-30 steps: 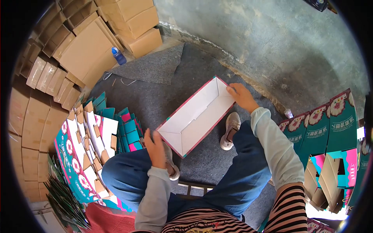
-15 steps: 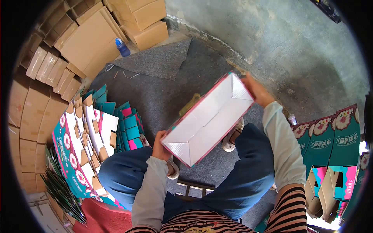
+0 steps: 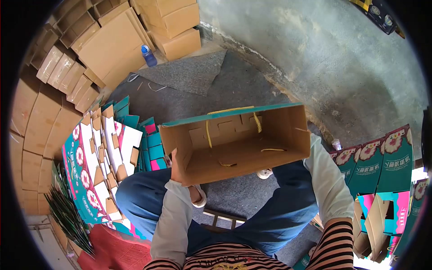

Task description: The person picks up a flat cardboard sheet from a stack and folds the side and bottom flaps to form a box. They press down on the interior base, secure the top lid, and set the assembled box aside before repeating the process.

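An open cardboard box is held up over my lap, its brown inside facing me and a teal edge along the top. Yellow rope handles hang at its far side, and short pieces of rope show on the near inner wall. My left hand grips the box's left end, with fingers at the wall. At the right end, my right hand is hidden behind the box; only its grey sleeve shows.
Flattened printed boxes stack at the left, beside a red cloth. Brown cartons and a blue bottle stand at the back. Teal printed boxes line the right, below a concrete wall.
The box has been turned from its white bottom to its open brown inside and is now nearly level. My right hand has moved down and out of sight behind it.
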The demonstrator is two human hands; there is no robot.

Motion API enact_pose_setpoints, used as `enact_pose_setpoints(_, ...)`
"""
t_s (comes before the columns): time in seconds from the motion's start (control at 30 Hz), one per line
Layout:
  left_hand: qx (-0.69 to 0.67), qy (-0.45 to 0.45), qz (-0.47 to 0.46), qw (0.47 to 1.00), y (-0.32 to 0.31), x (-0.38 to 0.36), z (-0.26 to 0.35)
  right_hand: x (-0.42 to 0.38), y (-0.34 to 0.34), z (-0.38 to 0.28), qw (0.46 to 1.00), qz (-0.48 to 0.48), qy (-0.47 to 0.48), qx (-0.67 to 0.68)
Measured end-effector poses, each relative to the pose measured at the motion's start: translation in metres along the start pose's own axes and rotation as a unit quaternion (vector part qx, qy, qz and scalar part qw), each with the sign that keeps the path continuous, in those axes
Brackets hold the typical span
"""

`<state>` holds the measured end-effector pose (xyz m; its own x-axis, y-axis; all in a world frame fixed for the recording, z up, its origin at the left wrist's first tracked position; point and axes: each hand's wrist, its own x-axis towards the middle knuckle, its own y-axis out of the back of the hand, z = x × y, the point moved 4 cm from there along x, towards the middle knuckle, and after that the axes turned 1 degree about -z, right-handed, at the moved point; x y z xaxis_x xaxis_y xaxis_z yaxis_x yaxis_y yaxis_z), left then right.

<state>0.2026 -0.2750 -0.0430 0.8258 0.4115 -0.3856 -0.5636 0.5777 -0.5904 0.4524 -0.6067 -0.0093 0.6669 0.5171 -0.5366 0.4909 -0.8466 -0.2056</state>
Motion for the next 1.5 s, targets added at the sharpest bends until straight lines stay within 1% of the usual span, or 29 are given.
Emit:
enact_pose_setpoints(0.07, -0.125, 0.072, 0.078, 0.986, -0.031, -0.019, 0.012, -0.002, -0.013, 0.003, 0.999, -0.027, 0.012, 0.016)
enact_pose_setpoints(0.13, -0.139, 0.031, 0.026, 0.99, -0.022, -0.017, 0.006, -0.001, -0.022, 0.003, 0.998, -0.048, 0.025, 0.02)
enact_pose_setpoints(0.23, -0.076, -0.005, 0.018, 0.997, 0.028, 0.006, -0.015, -0.002, -0.032, 0.0, 0.996, -0.069, 0.046, 0.019)
enact_pose_setpoints(0.3, -0.056, 0.001, 0.014, 0.998, 0.042, 0.014, -0.025, 0.001, -0.035, -0.001, 0.996, -0.08, 0.044, 0.003)
enact_pose_setpoints(0.37, -0.041, -0.001, -0.011, 0.999, 0.047, 0.022, -0.032, 0.006, -0.032, 0.006, 0.996, -0.084, 0.014, -0.039)
enact_pose_setpoints(0.43, -0.031, -0.007, -0.052, 0.998, 0.05, 0.026, -0.039, 0.017, -0.019, 0.029, 0.985, -0.08, -0.069, -0.138)
enact_pose_setpoints(0.47, 0.021, -0.03, -0.03, 0.999, 0.041, 0.026, -0.036, 0.022, -0.013, 0.044, 0.973, -0.081, -0.113, -0.186)
enact_pose_setpoints(0.5, 0.074, -0.052, -0.007, 0.996, 0.029, 0.03, -0.034, 0.027, -0.001, 0.057, 0.956, -0.006, -0.13, -0.263)
enact_pose_setpoints(0.53, 0.128, -0.074, 0.016, 0.989, 0.022, 0.035, -0.027, 0.032, 0.0, 0.063, 0.953, -0.021, -0.123, -0.276)
enact_pose_setpoints(0.57, 0.222, -0.144, 0.004, 0.965, 0.026, 0.043, -0.024, 0.038, 0.002, 0.066, 0.95, -0.036, -0.114, -0.289)
enact_pose_setpoints(0.6, 0.313, -0.21, -0.008, 0.926, 0.03, 0.051, -0.024, 0.044, 0.004, 0.068, 0.946, -0.05, -0.106, -0.301)
enact_pose_setpoints(0.63, 0.401, -0.27, -0.022, 0.875, 0.032, 0.053, -0.023, 0.054, 0.015, 0.076, 0.929, -0.027, -0.091, -0.356)
enact_pose_setpoints(0.7, 0.517, -0.292, -0.027, 0.804, 0.009, 0.043, -0.009, 0.078, 0.035, 0.089, 0.886, 0.022, -0.058, -0.46)
enact_pose_setpoints(0.73, 0.572, -0.3, -0.032, 0.763, 0.001, 0.039, -0.004, 0.084, 0.033, 0.087, 0.883, 0.015, -0.05, -0.466)
enact_pose_setpoints(0.77, 0.583, -0.307, -0.035, 0.752, 0.0, 0.041, -0.001, 0.086, 0.031, 0.083, 0.88, 0.01, -0.042, -0.472)
enact_pose_setpoints(0.8, 0.65, -0.291, -0.037, 0.701, 0.0, 0.043, -0.001, 0.084, 0.03, 0.079, 0.877, 0.006, -0.035, -0.479)
enact_pose_setpoints(0.87, 0.768, -0.256, -0.044, 0.585, -0.009, 0.04, 0.006, 0.073, 0.02, 0.066, 0.881, 0.056, -0.009, -0.469)
enact_pose_setpoints(0.9, 0.78, -0.279, -0.057, 0.557, -0.018, 0.037, 0.008, 0.066, 0.013, 0.053, 0.882, 0.082, 0.007, -0.465)
enact_pose_setpoints(1.0, 0.796, -0.269, -0.114, 0.53, -0.022, 0.038, 0.003, 0.056, -0.002, 0.02, 0.926, 0.029, -0.015, -0.376)
enact_pose_setpoints(1.1, 0.805, -0.196, -0.128, 0.545, -0.023, 0.044, 0.006, 0.057, -0.002, -0.004, 0.889, 0.063, 0.142, -0.431)
enact_pose_setpoints(1.13, 0.8, -0.177, -0.125, 0.559, -0.024, 0.043, 0.008, 0.048, -0.013, -0.012, 0.81, 0.061, 0.191, -0.551)
enact_pose_setpoints(1.17, 0.795, -0.16, -0.122, 0.573, -0.024, 0.043, 0.011, 0.035, -0.033, -0.023, 0.714, 0.059, 0.236, -0.657)
enact_pose_setpoints(1.2, 0.789, -0.142, -0.121, 0.585, -0.025, 0.044, 0.012, 0.024, -0.051, -0.029, 0.602, 0.057, 0.274, -0.748)
enact_pose_setpoints(1.3, 0.773, -0.113, -0.13, 0.611, -0.025, 0.045, 0.012, 0.032, -0.077, -0.03, 0.487, -0.022, 0.188, -0.853)
enact_pose_setpoints(1.4, 0.712, -0.163, -0.108, 0.675, -0.01, 0.049, 0.012, 0.04, -0.093, -0.021, 0.469, -0.067, 0.147, -0.868)
enact_pose_setpoints(1.5, 0.595, -0.001, -0.062, 0.801, -0.016, 0.034, 0.032, 0.055, -0.09, 0.008, 0.513, -0.08, 0.18, -0.835)
